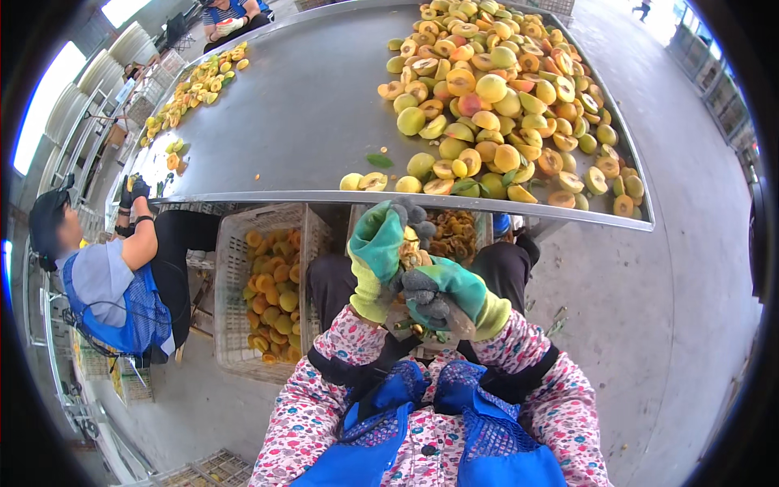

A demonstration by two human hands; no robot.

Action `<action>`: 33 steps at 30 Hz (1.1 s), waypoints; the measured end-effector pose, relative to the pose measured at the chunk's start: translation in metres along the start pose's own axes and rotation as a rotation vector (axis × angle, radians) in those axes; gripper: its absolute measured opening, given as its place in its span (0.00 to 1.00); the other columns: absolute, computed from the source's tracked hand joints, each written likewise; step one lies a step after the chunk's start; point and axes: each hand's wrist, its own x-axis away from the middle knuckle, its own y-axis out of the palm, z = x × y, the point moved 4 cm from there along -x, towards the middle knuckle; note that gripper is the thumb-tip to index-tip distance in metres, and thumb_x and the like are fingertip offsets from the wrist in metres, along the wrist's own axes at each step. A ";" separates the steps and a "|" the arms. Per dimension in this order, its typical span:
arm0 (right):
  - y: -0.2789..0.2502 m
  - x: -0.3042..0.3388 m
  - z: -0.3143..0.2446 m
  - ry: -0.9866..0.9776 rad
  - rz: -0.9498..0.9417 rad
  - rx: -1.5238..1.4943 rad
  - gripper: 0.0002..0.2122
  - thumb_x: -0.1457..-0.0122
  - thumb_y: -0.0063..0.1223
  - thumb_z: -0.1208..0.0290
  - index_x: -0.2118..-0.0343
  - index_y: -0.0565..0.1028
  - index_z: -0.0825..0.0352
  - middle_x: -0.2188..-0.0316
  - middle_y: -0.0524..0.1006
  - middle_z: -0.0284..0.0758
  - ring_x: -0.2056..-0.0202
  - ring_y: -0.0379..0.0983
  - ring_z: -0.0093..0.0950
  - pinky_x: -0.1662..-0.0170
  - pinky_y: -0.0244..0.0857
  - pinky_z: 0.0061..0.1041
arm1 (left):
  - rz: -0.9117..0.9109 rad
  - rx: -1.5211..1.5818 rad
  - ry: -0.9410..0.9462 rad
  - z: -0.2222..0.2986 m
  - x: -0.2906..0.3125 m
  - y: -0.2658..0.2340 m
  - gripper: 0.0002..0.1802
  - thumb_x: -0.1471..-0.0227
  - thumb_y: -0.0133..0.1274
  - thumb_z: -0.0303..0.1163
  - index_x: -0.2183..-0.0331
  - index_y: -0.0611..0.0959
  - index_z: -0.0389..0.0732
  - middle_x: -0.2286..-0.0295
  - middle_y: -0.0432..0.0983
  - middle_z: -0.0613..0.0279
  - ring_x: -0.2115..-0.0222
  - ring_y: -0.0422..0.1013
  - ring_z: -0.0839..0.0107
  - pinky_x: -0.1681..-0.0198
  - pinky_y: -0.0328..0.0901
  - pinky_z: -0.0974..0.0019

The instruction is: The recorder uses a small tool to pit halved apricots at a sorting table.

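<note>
Both my hands are raised at the table's near edge, in green and yellow gloves with dark grey fingertips. My left hand [380, 247] is closed around a rough, yellow-brown piece of fruit [414, 253], mostly covered by the fingers. Against it, my right hand [446, 294] grips a tool by its wooden handle [460, 323]; the tool's working end is hidden between the hands. Just beyond them, on the metal table [300, 105], lies a big heap of halved peaches or apricots [495, 97], several showing brown pit hollows.
Below the table edge, a crate [484, 231] holds brown, wrinkled scraps. Left of my knees stands a white plastic crate [231, 325] of fruit halves [276, 292]. A co-worker in a blue vest [122, 292] sits at the left, near a smaller row of fruit [195, 85].
</note>
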 end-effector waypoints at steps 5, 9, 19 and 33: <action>0.002 -0.011 0.001 -0.125 0.149 0.296 0.07 0.46 0.54 0.69 0.66 0.71 0.64 0.80 0.68 0.28 0.81 0.65 0.19 0.77 0.60 0.18 | 0.207 -0.545 0.431 0.028 -0.002 -0.054 0.14 0.44 0.46 0.26 0.57 0.77 0.32 0.66 0.75 0.54 0.67 0.75 0.64 0.62 0.71 0.66; -0.052 -0.022 0.025 -0.162 0.555 1.654 0.11 0.51 0.56 0.70 0.64 0.71 0.67 0.77 0.76 0.32 0.76 0.72 0.21 0.72 0.66 0.20 | 0.308 -0.496 0.291 0.071 -0.001 -0.164 0.16 0.42 0.47 0.37 0.64 0.80 0.34 0.73 0.78 0.62 0.73 0.72 0.75 0.72 0.65 0.70; -0.092 0.009 0.056 0.009 0.283 0.125 0.14 0.41 0.51 0.59 0.62 0.72 0.66 0.74 0.75 0.35 0.78 0.71 0.25 0.78 0.62 0.21 | -0.333 -1.650 0.613 0.019 -0.103 -0.003 0.25 0.53 0.52 0.30 0.49 0.74 0.45 0.51 0.70 0.48 0.52 0.69 0.52 0.48 0.64 0.53; -0.114 0.002 0.032 -0.096 0.567 0.153 0.09 0.46 0.53 0.67 0.74 0.73 0.70 0.83 0.72 0.29 0.86 0.66 0.21 0.81 0.60 0.22 | -0.179 -1.599 0.218 -0.030 -0.194 -0.033 0.33 0.61 0.63 0.36 0.53 0.69 0.37 0.65 0.73 0.50 0.64 0.73 0.56 0.58 0.69 0.60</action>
